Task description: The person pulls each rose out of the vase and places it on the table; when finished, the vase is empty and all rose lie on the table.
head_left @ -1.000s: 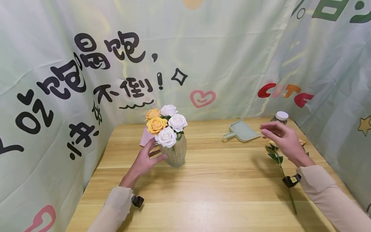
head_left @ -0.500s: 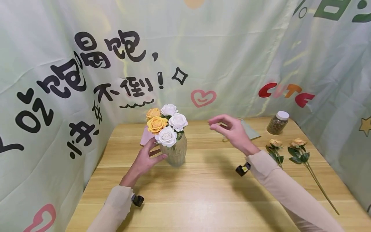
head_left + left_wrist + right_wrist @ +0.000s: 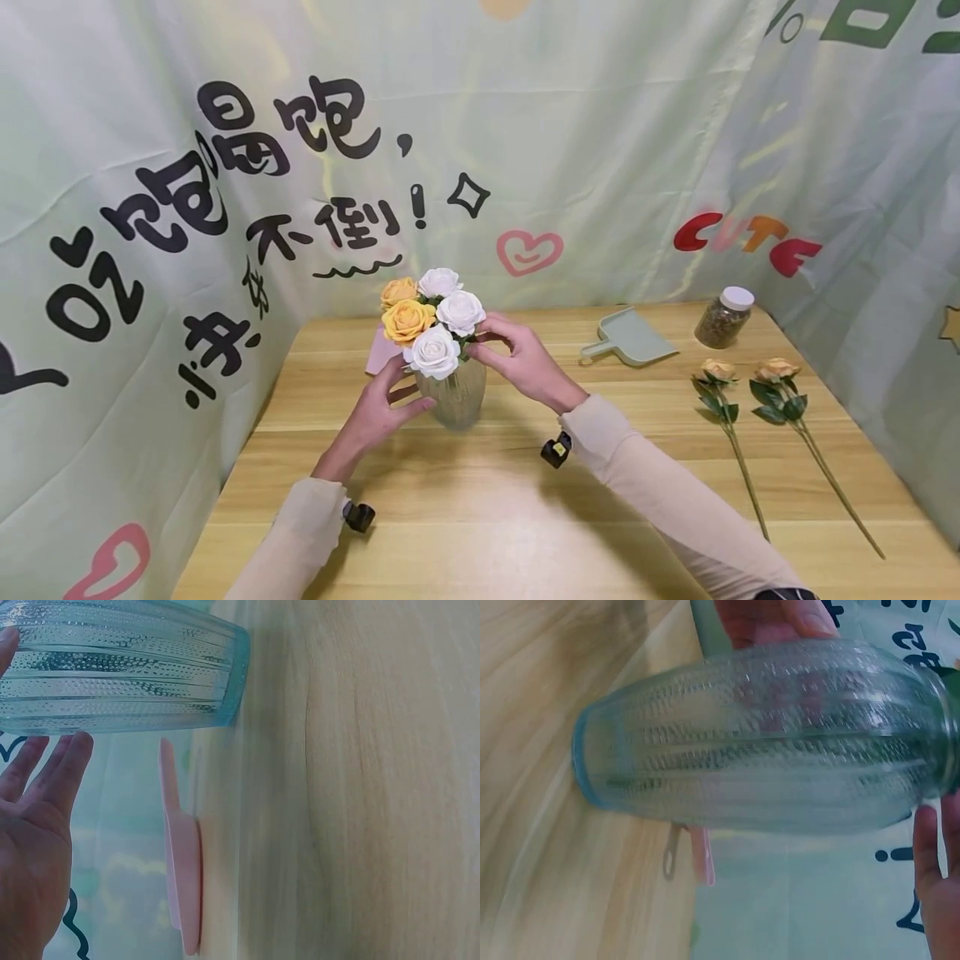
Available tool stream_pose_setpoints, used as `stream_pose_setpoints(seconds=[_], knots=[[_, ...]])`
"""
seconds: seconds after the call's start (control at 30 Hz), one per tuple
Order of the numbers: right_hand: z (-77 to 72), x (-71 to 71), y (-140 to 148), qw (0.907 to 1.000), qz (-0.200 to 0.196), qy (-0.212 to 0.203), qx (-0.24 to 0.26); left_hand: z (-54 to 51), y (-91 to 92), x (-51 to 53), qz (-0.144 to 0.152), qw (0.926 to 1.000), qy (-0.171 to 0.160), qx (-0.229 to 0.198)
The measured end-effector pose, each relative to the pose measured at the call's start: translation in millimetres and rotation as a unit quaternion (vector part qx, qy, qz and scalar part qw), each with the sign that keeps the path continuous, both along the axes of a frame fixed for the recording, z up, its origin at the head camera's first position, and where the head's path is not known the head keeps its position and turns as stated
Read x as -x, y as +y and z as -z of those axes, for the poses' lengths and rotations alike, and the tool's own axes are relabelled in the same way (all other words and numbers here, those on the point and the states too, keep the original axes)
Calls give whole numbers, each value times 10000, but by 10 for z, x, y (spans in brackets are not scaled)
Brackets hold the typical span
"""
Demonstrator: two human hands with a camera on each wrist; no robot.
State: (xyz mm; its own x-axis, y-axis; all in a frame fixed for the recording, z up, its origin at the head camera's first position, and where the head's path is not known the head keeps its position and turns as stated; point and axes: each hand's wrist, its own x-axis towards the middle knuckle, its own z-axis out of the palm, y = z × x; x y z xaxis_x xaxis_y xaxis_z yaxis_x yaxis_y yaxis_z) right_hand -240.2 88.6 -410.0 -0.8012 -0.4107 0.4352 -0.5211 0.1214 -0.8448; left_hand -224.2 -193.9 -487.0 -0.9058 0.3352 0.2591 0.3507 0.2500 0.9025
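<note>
A ribbed glass vase [image 3: 456,404] stands upright on the table. In it are white roses [image 3: 435,350] and yellow roses [image 3: 408,321]. My left hand [image 3: 375,414] holds the vase's left side, fingers at the back and thumb in front. In the right wrist view, the left thumb [image 3: 810,615] lies against the glass [image 3: 765,750]. My right hand [image 3: 525,358] is at the vase's upper right, beside a white rose and its leaves. Its nearly straight fingers [image 3: 928,840] are at the vase's neck. Whether they touch a stem is hidden.
A pink dustpan [image 3: 182,855] lies behind the vase to the left. Toward the back right sit a pale green dustpan [image 3: 636,337] and a white-lidded jar [image 3: 723,321]. Two loose peach roses [image 3: 718,372] lie at the right. Printed cloth [image 3: 600,150] encloses the table.
My right hand has swept left from above the loose peach roses to the vase's upper right. The left hand keeps its place on the vase.
</note>
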Motion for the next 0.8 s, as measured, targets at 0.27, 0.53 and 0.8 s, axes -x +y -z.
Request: stream_pose_setpoints(seconds=[0.27, 0.53, 0.8], knots=[[-50, 2, -74, 9984, 457, 346, 15, 2, -1, 7, -26, 10000, 10, -14], [-194, 29, -56, 9919, 525, 527, 1028, -8, 0, 12, -78, 9999, 15, 76], [-281, 9, -117, 9956, 184, 434, 805, 5, -1, 12, -81, 9999, -4, 85]])
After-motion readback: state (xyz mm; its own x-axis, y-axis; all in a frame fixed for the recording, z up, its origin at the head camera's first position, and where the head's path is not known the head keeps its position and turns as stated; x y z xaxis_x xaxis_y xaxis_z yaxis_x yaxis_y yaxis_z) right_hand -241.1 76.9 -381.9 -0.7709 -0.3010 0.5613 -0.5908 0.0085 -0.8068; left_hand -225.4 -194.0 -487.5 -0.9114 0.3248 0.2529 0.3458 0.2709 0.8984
